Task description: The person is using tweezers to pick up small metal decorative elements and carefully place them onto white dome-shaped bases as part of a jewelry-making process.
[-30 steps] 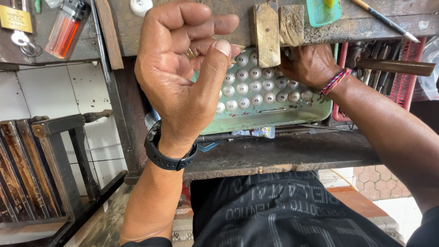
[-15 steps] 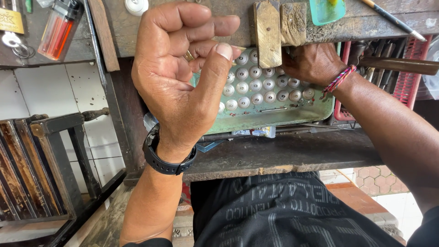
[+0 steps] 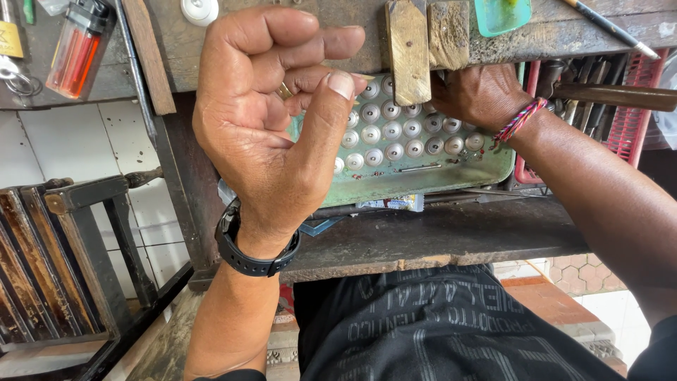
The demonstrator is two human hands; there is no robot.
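2 hands are up at the bench. Your left hand (image 3: 271, 120) curls its fingers against the thumb, pinching a small gold ring (image 3: 284, 90) that is mostly hidden between them. Your right hand (image 3: 479, 95) reaches into the green metal tray of round silver capsules (image 3: 416, 152); its fingertips are hidden behind the worn wooden bench peg (image 3: 409, 49), so their grip is unclear. Since 1 second ago, both hands have barely shifted.
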